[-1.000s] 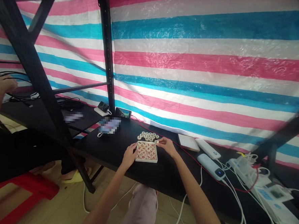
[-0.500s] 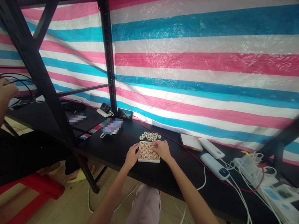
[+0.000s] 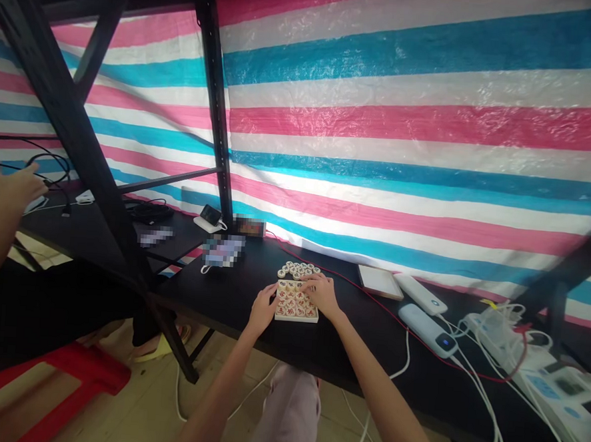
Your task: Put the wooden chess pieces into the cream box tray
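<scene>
A small white box stands on the black table in front of me, filled with rows of round Chinese chess pieces. Red characters mark the nearer rows, dark ones the back row. My left hand holds the box's left side, thumb and fingers bent against its edge. Over the back right part of the box, my right hand has its fingertips pinched at a chess piece, largely covered by the fingers. Just behind the box lies a cluster of loose chess pieces.
Right of the box are a white tray-like lid, two pale power banks and a tangle of white cables. A red cable runs behind my right hand. At far left, another person's hand handles black cable beside a metal post.
The view has shifted slightly. My right fingers have moved little and stay at the back row, where a dark-marked piece shows more clearly. The other person's hands have shifted with the black cable.
</scene>
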Action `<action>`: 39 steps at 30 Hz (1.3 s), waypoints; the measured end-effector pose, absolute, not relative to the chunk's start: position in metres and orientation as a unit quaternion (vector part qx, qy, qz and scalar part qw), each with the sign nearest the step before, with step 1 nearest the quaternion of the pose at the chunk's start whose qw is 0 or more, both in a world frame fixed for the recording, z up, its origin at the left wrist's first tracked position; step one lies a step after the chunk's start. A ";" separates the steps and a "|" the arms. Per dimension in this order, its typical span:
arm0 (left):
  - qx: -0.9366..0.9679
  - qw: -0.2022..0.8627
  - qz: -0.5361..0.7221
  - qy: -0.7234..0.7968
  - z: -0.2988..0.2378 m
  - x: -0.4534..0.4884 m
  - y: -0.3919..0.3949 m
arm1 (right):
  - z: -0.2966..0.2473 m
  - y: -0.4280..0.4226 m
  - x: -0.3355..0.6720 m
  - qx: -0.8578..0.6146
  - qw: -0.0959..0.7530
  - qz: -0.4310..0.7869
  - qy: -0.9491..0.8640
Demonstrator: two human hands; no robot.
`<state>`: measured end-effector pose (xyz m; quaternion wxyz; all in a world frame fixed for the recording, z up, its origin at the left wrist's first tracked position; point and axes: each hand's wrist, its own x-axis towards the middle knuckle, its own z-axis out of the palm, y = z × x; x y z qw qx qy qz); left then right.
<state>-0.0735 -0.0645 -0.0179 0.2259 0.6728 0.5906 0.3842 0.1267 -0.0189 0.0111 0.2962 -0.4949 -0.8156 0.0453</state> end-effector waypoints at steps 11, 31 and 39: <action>0.665 0.225 0.395 0.592 -0.024 -0.074 -0.063 | 0.009 0.013 0.151 -0.532 0.224 -0.006 -0.817; 0.666 0.226 0.395 0.591 -0.020 -0.073 -0.063 | 0.024 -0.028 0.155 -0.455 0.330 0.131 -0.817; 0.667 0.233 0.398 0.585 -0.023 -0.074 -0.063 | 0.013 -0.022 0.145 -0.481 0.298 0.037 -0.824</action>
